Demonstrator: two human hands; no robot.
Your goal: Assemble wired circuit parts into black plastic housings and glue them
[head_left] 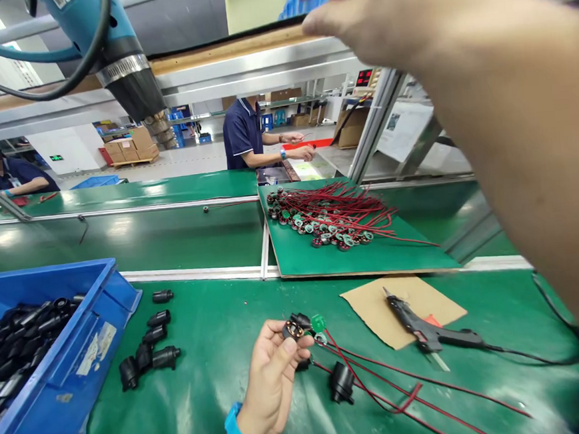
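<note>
My left hand (272,379), with a blue wristband, is closed round a small black part with a copper coil (294,328) and red wires (383,387) that trail right across the green mat. Next to the part is a green-capped piece (318,322). A loose black housing (341,381) lies just right of that hand. My right hand (383,9) is raised high at the top of the view, near the shelf rail, with the fingers stretched left and nothing visible in them. The forearm fills the right side.
A blue bin (57,396) of black housings stands at the left, with several loose housings (149,348) beside it. A glue gun (429,330) rests on cardboard (376,304). A pile of wired parts (329,217) lies on a green board. A blue heat gun (105,44) hangs overhead. Other people work behind.
</note>
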